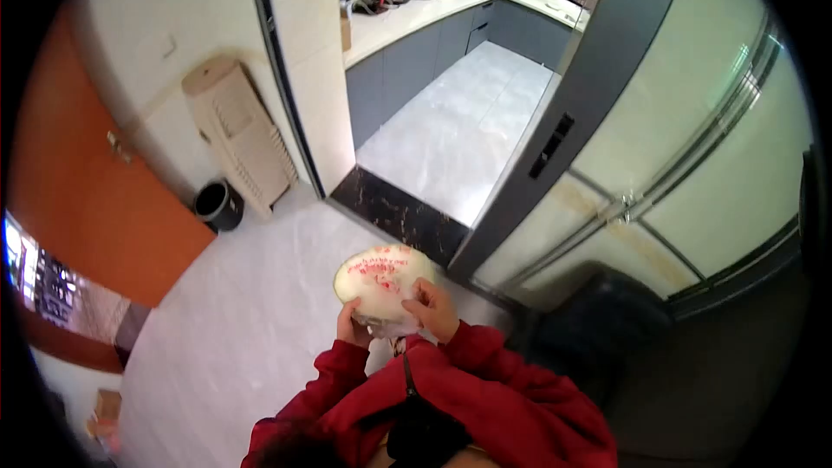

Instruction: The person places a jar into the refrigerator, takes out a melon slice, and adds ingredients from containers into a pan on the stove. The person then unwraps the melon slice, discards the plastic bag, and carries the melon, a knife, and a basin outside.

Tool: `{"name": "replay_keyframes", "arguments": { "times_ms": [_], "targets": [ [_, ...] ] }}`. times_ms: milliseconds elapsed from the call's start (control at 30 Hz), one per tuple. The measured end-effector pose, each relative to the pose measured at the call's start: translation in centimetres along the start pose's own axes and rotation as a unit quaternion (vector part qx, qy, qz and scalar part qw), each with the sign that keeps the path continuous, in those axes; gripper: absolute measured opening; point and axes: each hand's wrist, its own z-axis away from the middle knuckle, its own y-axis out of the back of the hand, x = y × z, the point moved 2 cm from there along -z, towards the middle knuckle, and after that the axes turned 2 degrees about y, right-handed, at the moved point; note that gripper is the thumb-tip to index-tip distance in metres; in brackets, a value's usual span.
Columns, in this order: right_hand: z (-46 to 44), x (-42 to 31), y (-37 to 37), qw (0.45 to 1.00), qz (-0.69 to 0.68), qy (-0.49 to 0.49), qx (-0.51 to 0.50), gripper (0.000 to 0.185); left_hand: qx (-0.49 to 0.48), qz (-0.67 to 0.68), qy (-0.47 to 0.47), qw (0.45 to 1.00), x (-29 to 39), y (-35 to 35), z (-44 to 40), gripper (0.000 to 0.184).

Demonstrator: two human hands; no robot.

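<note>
The pale tile floor [234, 303] spreads under everything, running up to a dark stone threshold [403, 212] and, past it, a kitchen whose long white worktop [394, 24] carries appliances; a black chair [598, 321] stands to the right and a small black bin [218, 206] to the left. Between these, in front of the person's red jacket [373, 399], a round pale package [368, 299] with red print is held in the air above the floor, so its support must come from the hands alone. The left hand [351, 327] grasps its lower left edge, thumb over the face; that looks like the steadying side, and a firm but light hold there, with the fingers well underneath, should stop the disc from tipping without denting it. The right hand [436, 308] pinches at the right side, thumb and forefinger drawn close together; what lies between the tips is too small to tell. Small, short pulls would probably serve better there than a hard tug, which could jerk the package loose. Along the near edge, a wrinkled, shiny part [394, 327] looks like thin film, and a fingertip grip on such slack would likely be surest.
</note>
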Motion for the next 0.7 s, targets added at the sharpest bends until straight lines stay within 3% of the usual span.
{"name": "replay_keyframes", "arguments": {
  "times_ms": [100, 167, 267, 300, 433, 567, 633, 700],
  "targets": [
    [-10.6, -1.2, 4.0, 0.996, 0.069, 0.055, 0.002, 0.016, -0.024, -0.021, 0.006, 0.999, 4.9, -5.4, -8.9, 0.051],
    [-17.5, -3.3, 5.3, 0.989, 0.084, 0.12, -0.004, 0.02, 0.026, -0.022, 0.02, 0.999, 9.3, -7.2, -14.1, 0.049],
    [-27.5, -6.1, 6.5, 0.988, 0.117, 0.101, -0.014, 0.025, 0.032, 0.012, 0.014, 0.999, 15.5, -10.0, -22.3, 0.046],
    [-26.0, -6.5, 10.1, 0.982, 0.149, 0.115, -0.012, 0.027, 0.014, 0.034, -0.005, 0.999, 12.4, -12.1, -23.4, 0.044],
    [-34.5, -8.4, 15.1, 0.965, 0.25, 0.073, 0.031, 0.028, 0.047, 0.021, -0.038, 0.998, 16.3, -14.7, -34.2, 0.041],
    [-45.3, -8.5, 20.3, 0.98, 0.184, 0.011, 0.079, 0.031, 0.057, -0.005, -0.01, 0.998, 20.6, -17.4, -46.5, 0.04],
    [-50.4, -8.3, 23.4, 0.991, 0.084, -0.002, 0.104, 0.029, 0.037, -0.037, 0.025, 0.998, 22.8, -20.4, -51.8, 0.04],
    [-53.5, -10.8, 26.9, 0.984, 0.125, 0.0, 0.131, 0.026, -0.015, -0.016, 0.074, 0.997, 23.5, -23.9, -57.3, 0.041]
  ]
}}
